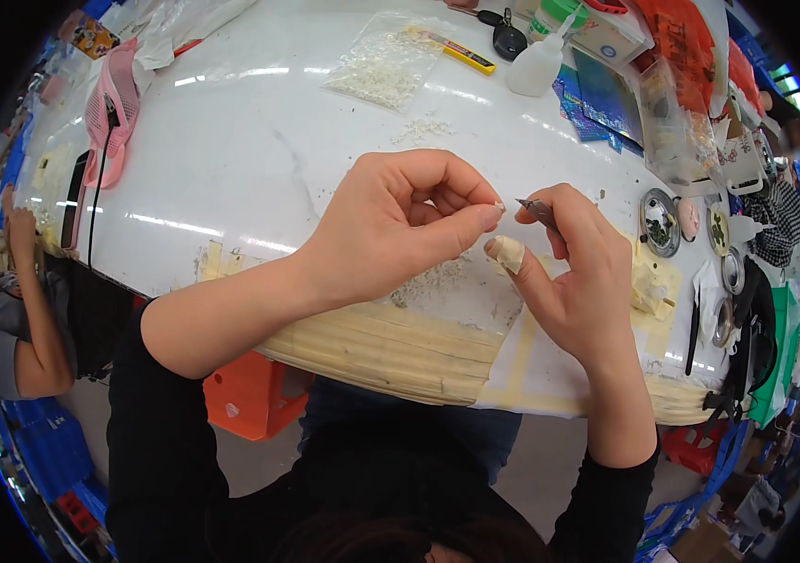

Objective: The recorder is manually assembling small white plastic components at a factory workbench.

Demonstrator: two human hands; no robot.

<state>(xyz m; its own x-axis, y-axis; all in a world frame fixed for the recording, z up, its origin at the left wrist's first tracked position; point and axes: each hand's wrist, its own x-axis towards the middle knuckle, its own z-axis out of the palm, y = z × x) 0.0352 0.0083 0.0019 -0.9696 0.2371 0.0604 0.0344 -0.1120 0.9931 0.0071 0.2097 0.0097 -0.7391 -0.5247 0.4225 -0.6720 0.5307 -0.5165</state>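
My left hand (400, 211) is closed over the table, thumb and forefinger pinching a tiny pale piece (499, 205) at their tips. Facing it, my right hand (573, 267) grips a small dark pointed metal tool (539, 212); its tip is just right of the piece, with a narrow gap between them. Whether it is a blade or tweezers is hard to make out. Cream tape (509, 253) wraps my right thumb, which stands away from the fingers. Beneath my hands lies a scatter of small white bits (433, 281) on the white table.
Farther back are a clear bag of white bits (386, 70), a yellow slim case (468, 56), car keys (510, 39) and a white squeeze bottle (536, 68). Round metal tins (660, 223) stand at right. Tape (391, 347) covers the front edge. Another person (39, 319) sits at left.
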